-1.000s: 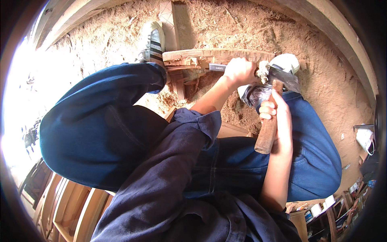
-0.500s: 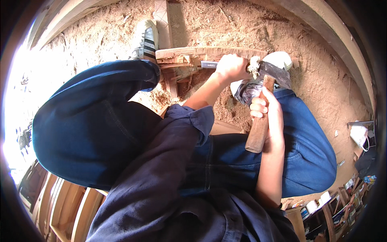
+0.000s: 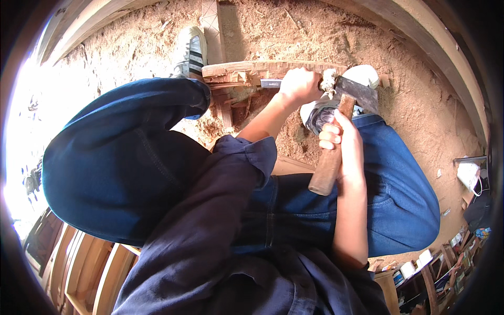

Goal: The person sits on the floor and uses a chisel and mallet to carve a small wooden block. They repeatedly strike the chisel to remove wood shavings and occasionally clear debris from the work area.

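Observation:
My left hand [image 3: 303, 85] is wrapped round the handle of a chisel [image 3: 270, 83], whose flat blade points left along a wooden piece [image 3: 273, 67]. The chisel's frayed, pale butt end [image 3: 328, 80] sticks out to the right of that fist. In my right hand [image 3: 344, 139] is a hammer [image 3: 329, 165], gripped by its wooden handle. Its dark metal head [image 3: 358, 92] is right by the frayed butt; I cannot tell whether they touch. Splintered wood [image 3: 236, 79] shows at the left part of the piece, in front of the blade.
My shoes [image 3: 190, 52] stand at both ends of the wooden piece. A wooden post [image 3: 212, 31] lies beyond it on the shaving-covered ground [image 3: 268, 37]. Curved beams [image 3: 436, 39] border the far right. Wooden frames [image 3: 89, 273] lie at lower left, with assorted items [image 3: 420, 268] at lower right.
The hammer's handle has swung slightly left and its head sits a little further left, near the chisel's butt. My left hand and the chisel have barely moved. Splinters by the blade look different.

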`<state>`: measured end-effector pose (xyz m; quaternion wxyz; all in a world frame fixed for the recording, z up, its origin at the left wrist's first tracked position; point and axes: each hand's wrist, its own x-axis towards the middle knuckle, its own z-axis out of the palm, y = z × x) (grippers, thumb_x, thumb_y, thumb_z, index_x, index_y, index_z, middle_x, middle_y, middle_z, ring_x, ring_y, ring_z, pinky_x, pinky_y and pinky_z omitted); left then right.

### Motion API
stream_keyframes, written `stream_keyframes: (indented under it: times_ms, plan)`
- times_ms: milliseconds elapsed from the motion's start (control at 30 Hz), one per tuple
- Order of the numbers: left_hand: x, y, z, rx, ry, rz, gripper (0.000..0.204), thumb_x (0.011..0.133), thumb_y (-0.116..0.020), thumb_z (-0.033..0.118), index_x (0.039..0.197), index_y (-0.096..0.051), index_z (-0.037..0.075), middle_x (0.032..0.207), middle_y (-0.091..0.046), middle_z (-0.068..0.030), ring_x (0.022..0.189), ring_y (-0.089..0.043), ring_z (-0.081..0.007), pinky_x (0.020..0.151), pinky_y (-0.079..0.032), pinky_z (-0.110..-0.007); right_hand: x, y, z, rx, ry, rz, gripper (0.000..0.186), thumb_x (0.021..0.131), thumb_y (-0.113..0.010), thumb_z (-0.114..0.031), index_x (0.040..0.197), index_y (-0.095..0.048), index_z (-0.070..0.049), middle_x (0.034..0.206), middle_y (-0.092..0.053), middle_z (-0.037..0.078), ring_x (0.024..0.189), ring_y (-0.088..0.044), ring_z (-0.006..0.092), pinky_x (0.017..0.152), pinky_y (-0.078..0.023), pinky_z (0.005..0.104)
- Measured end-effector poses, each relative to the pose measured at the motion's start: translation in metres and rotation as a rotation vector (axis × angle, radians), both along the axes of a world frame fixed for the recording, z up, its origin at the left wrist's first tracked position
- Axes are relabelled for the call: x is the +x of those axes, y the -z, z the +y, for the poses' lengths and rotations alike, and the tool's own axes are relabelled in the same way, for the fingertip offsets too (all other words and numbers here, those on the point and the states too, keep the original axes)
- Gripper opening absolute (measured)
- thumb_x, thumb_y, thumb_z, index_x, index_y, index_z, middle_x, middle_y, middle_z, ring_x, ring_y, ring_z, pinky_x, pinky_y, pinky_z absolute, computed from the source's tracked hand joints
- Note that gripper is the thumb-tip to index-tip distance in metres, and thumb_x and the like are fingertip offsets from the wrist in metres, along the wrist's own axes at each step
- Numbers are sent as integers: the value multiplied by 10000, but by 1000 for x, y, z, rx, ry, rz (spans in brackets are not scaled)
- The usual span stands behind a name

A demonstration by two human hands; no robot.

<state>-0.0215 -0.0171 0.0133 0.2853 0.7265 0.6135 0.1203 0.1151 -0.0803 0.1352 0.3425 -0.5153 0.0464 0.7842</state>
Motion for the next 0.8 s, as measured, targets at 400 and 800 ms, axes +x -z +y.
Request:
stream_keyframes:
  times_ms: [400,800]
  plan:
    - [4,10,-3,-29,45,-7,207,664,-634,281,753,-687,103,696,-658,-169,689,-667,-329,660,-543,-411,29,-17,14,194,466,-434,233,963,-501,-241,809,-416,-88,611,-368,-39,496,-361,31,450,-323,192]
    - [-4,16,-2,-79,27,61,239,713,-640,287,836,-686,87,734,-672,-152,726,-673,-321,695,-541,-414,29,-25,24,40,142,-142,211,964,-523,-217,842,-436,-68,620,-366,-36,472,-350,26,408,-309,179]
